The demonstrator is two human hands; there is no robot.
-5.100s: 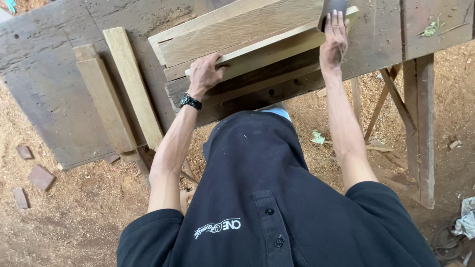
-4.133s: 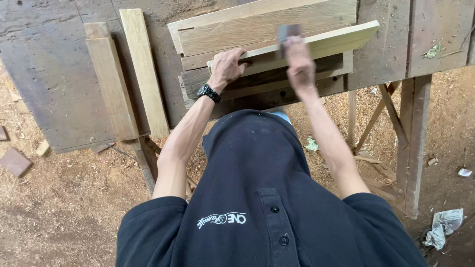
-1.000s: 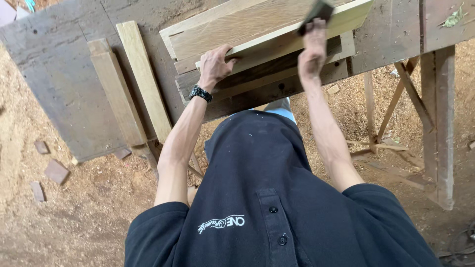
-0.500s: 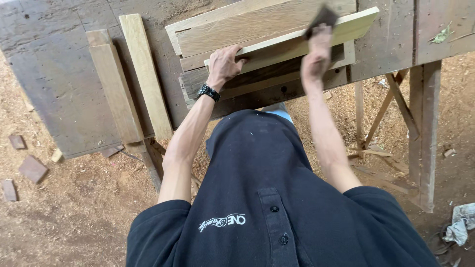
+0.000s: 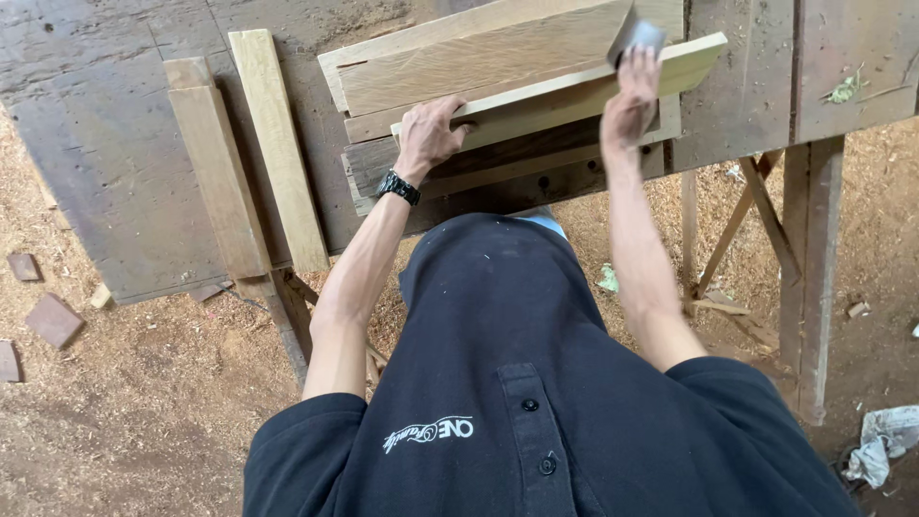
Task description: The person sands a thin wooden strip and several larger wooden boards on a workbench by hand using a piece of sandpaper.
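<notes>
Bending over the surface (image 5: 115, 153), the person braces the pale plank (image 5: 574, 91) with the left hand (image 5: 431, 134), fingers curled over its near edge, while the right hand (image 5: 629, 101) pinches what looks like a folded grey sanding sheet (image 5: 636, 36) against the plank's far end. That plank lies tilted across stacked boards (image 5: 479, 57); if the bracing grip eases, it may skid. Two loose battens (image 5: 249, 153) lie well left, sawdust floor (image 5: 144, 412) below.

Person in a black short-sleeved polo shirt (image 5: 536, 383) with two dark buttons and a small white chest logo; black wristwatch (image 5: 397, 188) on left wrist.
</notes>
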